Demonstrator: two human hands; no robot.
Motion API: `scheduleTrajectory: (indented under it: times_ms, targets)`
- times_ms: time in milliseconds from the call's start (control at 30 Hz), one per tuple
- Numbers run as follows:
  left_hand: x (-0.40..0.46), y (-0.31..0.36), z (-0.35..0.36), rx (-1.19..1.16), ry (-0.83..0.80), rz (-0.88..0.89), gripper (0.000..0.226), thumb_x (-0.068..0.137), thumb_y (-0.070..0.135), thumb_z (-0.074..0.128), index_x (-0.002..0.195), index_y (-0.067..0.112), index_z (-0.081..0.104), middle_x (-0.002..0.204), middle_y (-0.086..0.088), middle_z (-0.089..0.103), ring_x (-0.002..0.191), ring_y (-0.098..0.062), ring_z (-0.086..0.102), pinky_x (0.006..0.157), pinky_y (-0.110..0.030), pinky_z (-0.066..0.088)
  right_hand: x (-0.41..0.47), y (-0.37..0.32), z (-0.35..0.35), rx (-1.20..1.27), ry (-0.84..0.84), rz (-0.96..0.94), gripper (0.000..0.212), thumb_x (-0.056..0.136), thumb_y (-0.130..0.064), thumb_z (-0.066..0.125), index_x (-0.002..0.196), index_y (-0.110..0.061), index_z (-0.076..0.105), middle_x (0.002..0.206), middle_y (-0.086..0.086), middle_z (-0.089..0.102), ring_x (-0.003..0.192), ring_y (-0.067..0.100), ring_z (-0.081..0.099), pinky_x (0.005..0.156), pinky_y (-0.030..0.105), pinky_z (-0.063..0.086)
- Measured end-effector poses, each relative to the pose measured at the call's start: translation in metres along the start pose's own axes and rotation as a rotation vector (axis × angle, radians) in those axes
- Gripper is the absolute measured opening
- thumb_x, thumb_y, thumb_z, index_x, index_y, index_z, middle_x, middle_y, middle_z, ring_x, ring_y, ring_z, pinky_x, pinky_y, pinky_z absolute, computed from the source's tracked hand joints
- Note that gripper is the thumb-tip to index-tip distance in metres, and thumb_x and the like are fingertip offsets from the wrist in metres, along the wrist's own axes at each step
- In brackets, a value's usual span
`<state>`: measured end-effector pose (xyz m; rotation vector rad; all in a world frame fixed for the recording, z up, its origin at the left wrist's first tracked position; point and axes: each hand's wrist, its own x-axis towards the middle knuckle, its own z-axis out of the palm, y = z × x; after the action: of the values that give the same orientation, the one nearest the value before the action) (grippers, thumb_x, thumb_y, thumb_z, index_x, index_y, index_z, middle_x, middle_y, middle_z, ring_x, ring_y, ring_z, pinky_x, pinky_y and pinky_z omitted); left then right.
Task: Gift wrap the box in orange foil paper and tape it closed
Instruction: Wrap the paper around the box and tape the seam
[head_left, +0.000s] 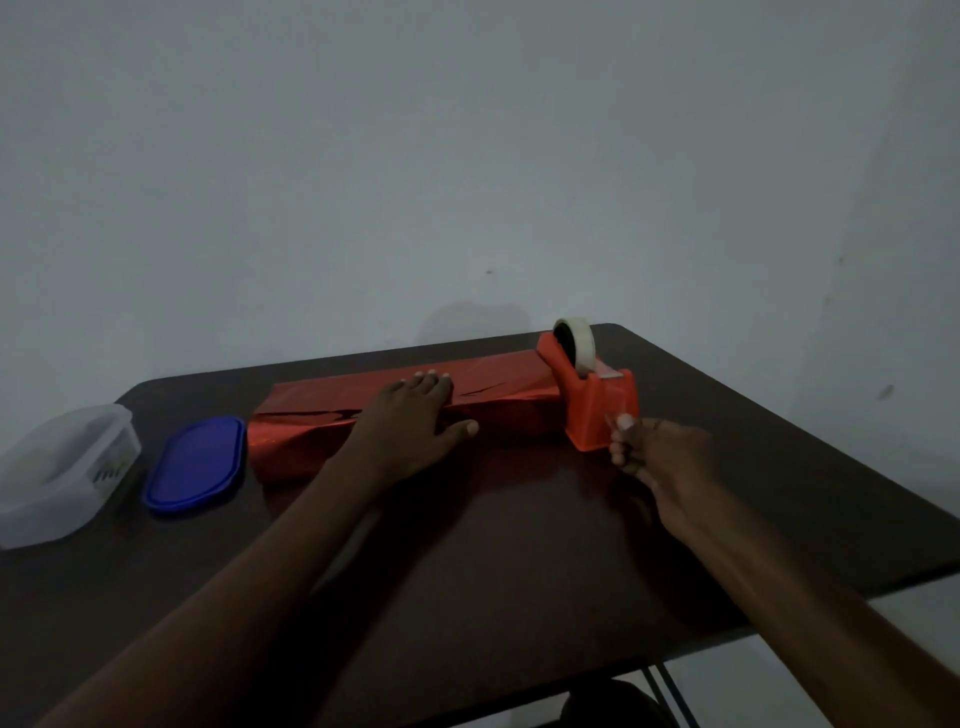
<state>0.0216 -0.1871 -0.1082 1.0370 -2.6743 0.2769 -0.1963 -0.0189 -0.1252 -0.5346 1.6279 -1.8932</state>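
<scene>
Box axis: long orange foil-wrapped box (400, 410) lies left-right across the dark worktop (519, 545).
Left hand (410, 426): flat, pressing its top.
Right hand (654, 452): pinching at orange plastic tape dispenser (597, 405), just right of box.

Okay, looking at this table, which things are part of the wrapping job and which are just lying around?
Part of the job:
- foil-wrapped box, left hand resting flat on it
- orange tape dispenser with its tape roll; right hand is at its front end

Just lying about:
- blue lid
- clear plastic container
</scene>
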Motion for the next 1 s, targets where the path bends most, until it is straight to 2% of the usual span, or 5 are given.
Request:
scheduleTrajectory:
  times_ms: [233,367,633,800,1000]
  targets:
    - [0.000,0.001,0.001,0.000,0.015,0.017,0.084,0.094,0.069,0.027,0.154,0.011,0.024,0.160,-0.012,0.023,0.148,-0.023,0.021,0.119,-0.037,0.016,-0.006,-0.023,0.009,-0.260,-0.134,-0.257,0.012,0.092,-0.012,0.065,0.081,-0.009,0.068,0.071,0.008,0.068,0.056,0.011,0.058,0.056,0.023,0.051]
    - [0.000,0.000,0.002,0.000,0.016,0.015,0.082,0.094,0.067,0.028,0.154,0.011,0.023,0.160,-0.011,0.023,0.149,-0.023,0.021,0.120,-0.038,0.016,0.008,-0.044,0.034,-0.396,-0.324,-0.384,0.013,0.090,-0.010,0.067,0.077,-0.011,0.066,0.061,0.000,0.067,0.048,0.006,0.057,0.049,0.021,0.048]
    - [0.000,0.000,0.005,-0.005,0.020,0.012,0.084,0.093,0.069,0.028,0.154,0.011,0.023,0.160,-0.010,0.024,0.149,-0.023,0.020,0.121,-0.037,0.016,0.032,-0.082,0.081,-0.735,-0.580,-0.516,0.012,0.091,0.003,0.062,0.081,-0.003,0.064,0.065,0.011,0.062,0.042,0.003,0.057,0.043,0.014,0.046]
    - [0.000,-0.002,0.005,-0.030,0.023,0.006,0.085,0.092,0.069,0.031,0.154,0.011,0.023,0.161,-0.011,0.023,0.149,-0.023,0.019,0.122,-0.039,0.016,0.059,-0.100,0.115,-0.866,-0.865,-0.451,0.008,0.090,-0.002,0.065,0.091,0.006,0.067,0.074,0.020,0.064,0.065,0.023,0.065,0.057,0.025,0.058]
    - [0.000,-0.002,0.008,-0.028,0.051,0.013,0.086,0.092,0.070,0.030,0.152,0.009,0.027,0.158,-0.013,0.028,0.148,-0.026,0.023,0.121,-0.040,0.019,0.088,-0.103,0.154,-1.052,-1.097,-0.221,0.006,0.090,-0.006,0.065,0.086,-0.002,0.068,0.070,0.013,0.063,0.062,0.019,0.063,0.060,0.030,0.056]
